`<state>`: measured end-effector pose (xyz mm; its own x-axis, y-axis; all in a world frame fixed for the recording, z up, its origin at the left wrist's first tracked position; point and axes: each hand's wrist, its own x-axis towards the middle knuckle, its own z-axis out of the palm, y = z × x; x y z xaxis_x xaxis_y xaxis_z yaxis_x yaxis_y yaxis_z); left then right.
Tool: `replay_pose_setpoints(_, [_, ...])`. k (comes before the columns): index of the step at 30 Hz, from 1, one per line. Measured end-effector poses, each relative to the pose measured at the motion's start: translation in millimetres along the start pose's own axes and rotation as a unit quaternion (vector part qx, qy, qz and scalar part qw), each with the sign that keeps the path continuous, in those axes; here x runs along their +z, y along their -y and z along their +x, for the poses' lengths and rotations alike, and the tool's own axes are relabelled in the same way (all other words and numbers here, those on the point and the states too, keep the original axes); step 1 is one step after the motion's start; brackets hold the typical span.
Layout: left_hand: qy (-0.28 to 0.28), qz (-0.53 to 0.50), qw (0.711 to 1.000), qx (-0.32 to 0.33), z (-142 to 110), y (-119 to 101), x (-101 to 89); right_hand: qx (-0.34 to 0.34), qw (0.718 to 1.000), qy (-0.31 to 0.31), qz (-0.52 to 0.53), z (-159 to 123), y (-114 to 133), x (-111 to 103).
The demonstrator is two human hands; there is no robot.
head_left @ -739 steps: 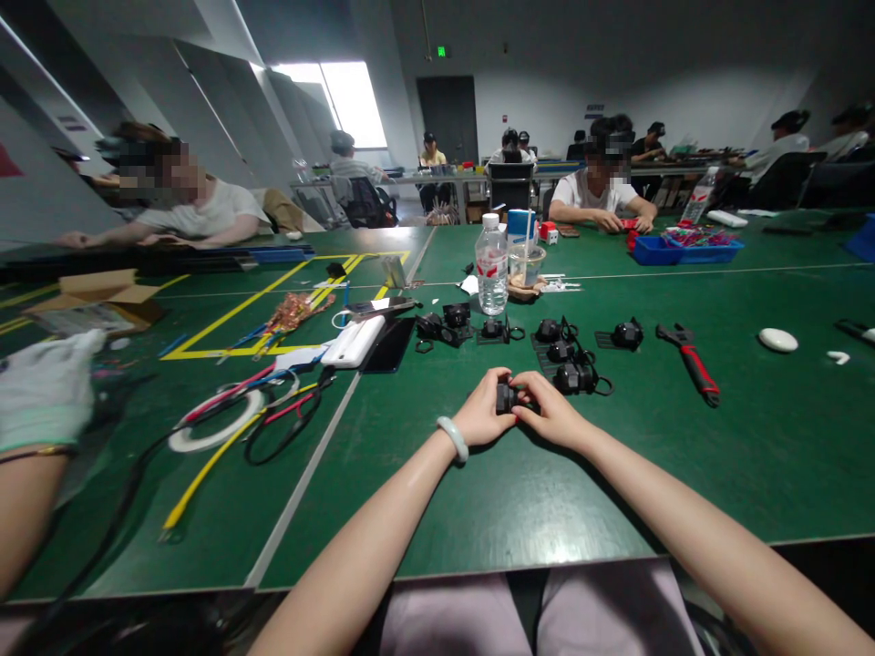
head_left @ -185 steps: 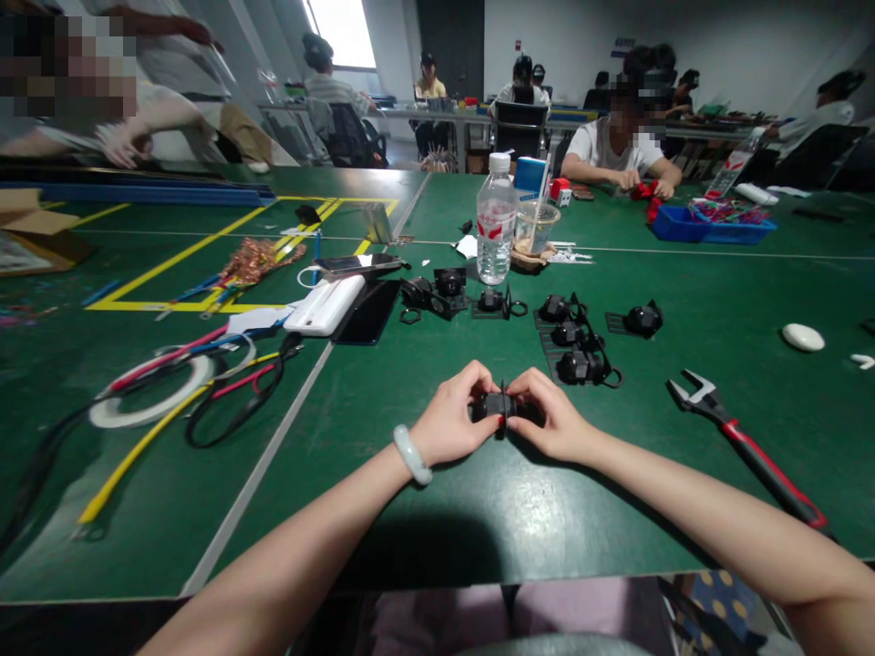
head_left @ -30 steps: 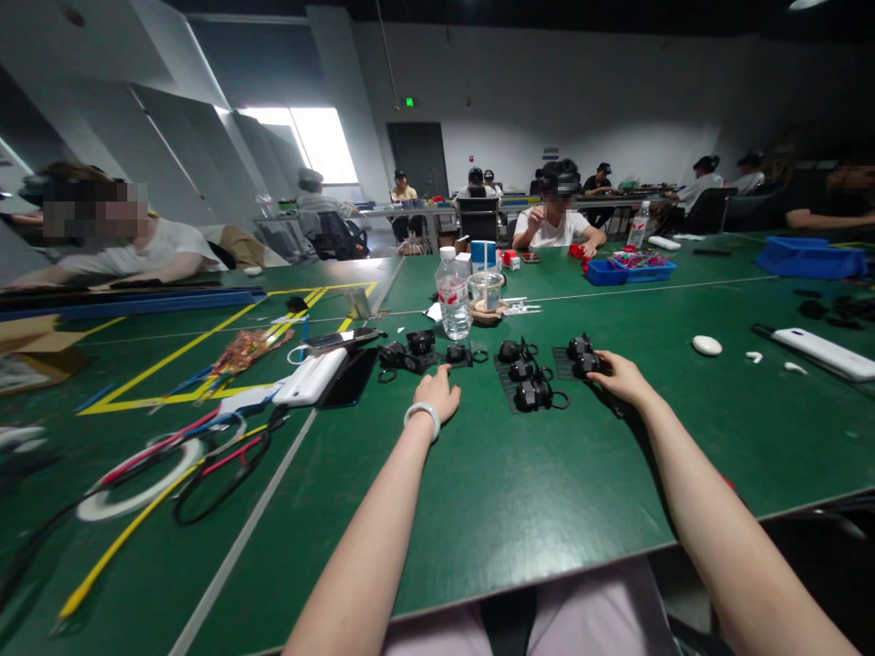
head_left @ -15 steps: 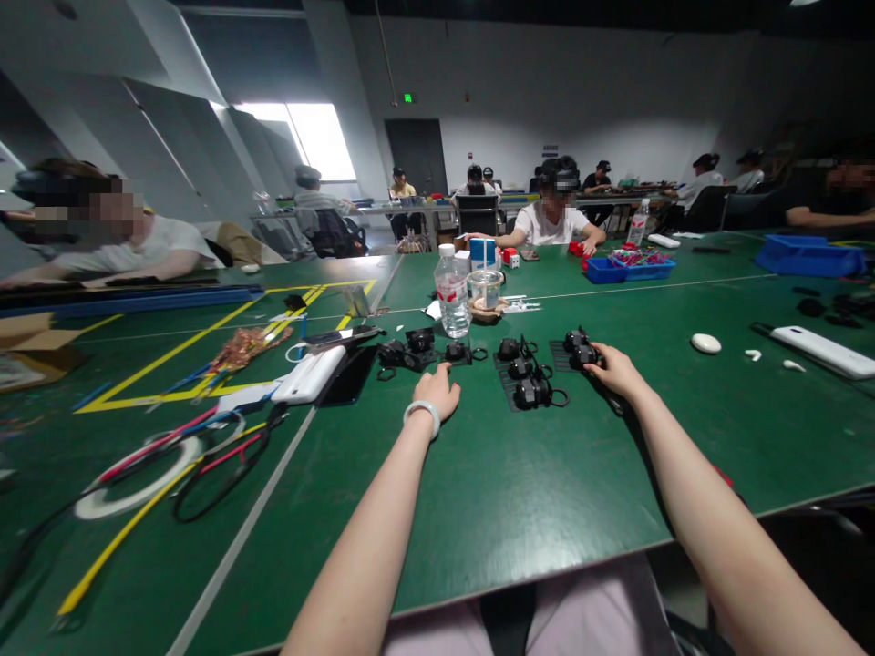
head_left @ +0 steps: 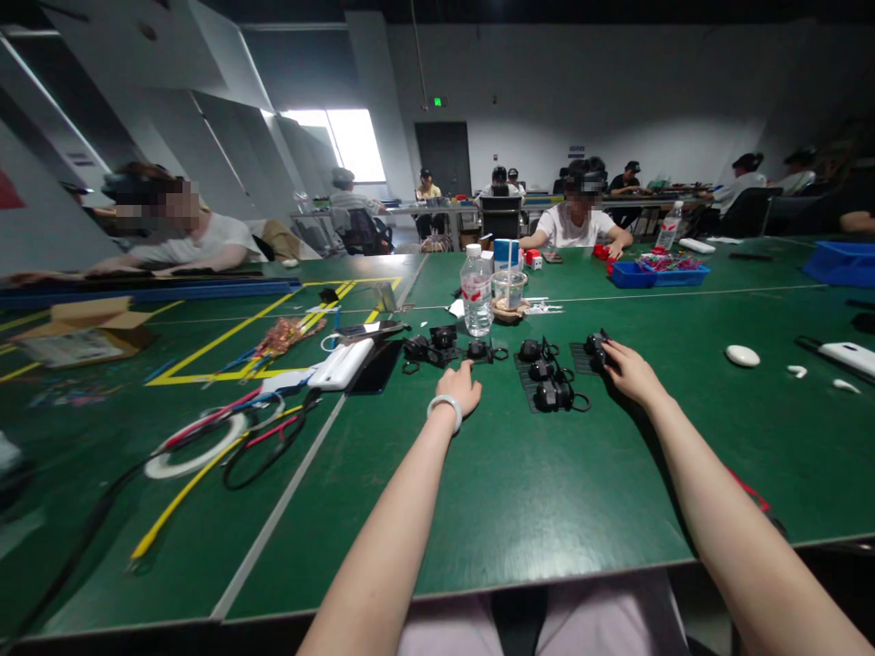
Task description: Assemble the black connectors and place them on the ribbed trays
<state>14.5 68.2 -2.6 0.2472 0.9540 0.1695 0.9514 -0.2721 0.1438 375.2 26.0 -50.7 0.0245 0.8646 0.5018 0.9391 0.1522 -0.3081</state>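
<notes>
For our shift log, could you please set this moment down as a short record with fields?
left hand: near the green table, index finger toward a small black fitting; contact unclear
right hand: fingers at a separate black fitting; grip partly hidden
between hands: group of black fittings
beyond: upright clear bottle, cup with straw
left side: yellow cable, white ring
right side: white oval object
</notes>
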Motion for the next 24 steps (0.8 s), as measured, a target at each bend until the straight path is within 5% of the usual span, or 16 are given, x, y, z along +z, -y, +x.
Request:
replay_pose_setpoints(8, [0.006, -0.005, 1.000, -0.001, -4, -2, -2.7, 0.013, 0.999, 0.020, -0.022, 11, -14, 11])
replay_pose_setpoints(13, [0.006, -0.008, 1.000, 0.001, -4, -1, -2.6, 0.028, 0.997, 0.005, -0.069, 9, -1, 4])
replay_pose_setpoints(20, [0.011, -0.014, 1.000, -0.006, -3, -3, -2.2, 0.007, 0.990, -0.137, -0.022, 2, 91, -40])
replay_pose_setpoints(24, [0.009, -0.019, 1.000, -0.008, -1, -4, -1.4, -0.105, 0.987, -0.059, 0.105, 8, 169, -19])
